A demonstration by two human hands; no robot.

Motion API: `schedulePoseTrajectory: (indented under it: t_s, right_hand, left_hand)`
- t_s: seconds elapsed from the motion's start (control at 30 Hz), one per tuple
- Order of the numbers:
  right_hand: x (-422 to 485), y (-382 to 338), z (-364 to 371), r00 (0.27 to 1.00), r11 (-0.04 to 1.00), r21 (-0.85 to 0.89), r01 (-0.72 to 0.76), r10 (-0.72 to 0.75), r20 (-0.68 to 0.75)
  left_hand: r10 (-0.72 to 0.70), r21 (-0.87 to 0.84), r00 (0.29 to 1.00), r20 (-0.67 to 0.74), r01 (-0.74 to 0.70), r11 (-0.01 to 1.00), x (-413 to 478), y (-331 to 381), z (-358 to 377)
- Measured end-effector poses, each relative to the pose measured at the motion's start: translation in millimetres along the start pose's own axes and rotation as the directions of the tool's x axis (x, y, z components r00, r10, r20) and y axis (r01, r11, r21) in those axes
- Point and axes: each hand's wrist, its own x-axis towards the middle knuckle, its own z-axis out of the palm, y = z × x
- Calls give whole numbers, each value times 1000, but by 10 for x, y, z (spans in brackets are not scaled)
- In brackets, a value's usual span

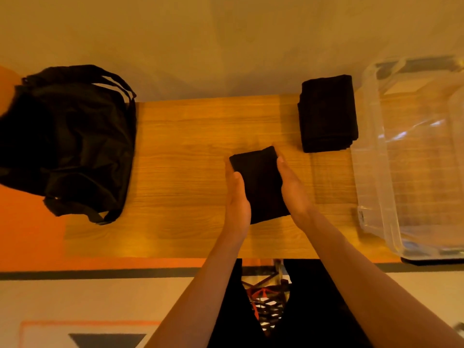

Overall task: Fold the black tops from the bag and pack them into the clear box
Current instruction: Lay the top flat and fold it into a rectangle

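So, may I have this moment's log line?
left hand, right hand: flanking small folded black top; folded black stack: beside clear plastic box

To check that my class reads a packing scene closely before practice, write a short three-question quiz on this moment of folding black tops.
1. True or false: the clear box already holds folded tops.
2. Where is the stack of folded tops? A: on the floor. B: on the table, beside the clear box. C: inside the clear box.
3. Fill in: one folded top lies between the left hand and the right hand; the black bag is on the person's ___ side.

Key: 1 false, no tops show inside it; 2 B; 3 left.
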Motion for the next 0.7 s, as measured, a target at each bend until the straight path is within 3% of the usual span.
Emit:
schedulePoseTrajectory:
  t_s: [0.13,0.27,0.37,0.57,0.7]
  right_hand:
    - [-39,-22,-47,995,996,-88,-19,11,-98]
    - [1,-47,-75,956,935,-250,-250,198,-214]
    - [47,-66,-145,912,908,-149,-391,360,-196]
    - [55,-40,-214,906,905,-73,-419,412,-97]
    - [-44,12,-138,913,919,-40,-392,383,-136]
  left_hand:
    - [33,0,999,-43,-33,999,55,44,-50]
    - [-143,-103,979,-144,128,986,47,48,-87]
    - [-285,-202,956,-76,265,943,22,82,-82]
    - [-304,23,947,-103,308,951,62,171,26]
    - [-195,118,977,-87,205,972,-47,190,119]
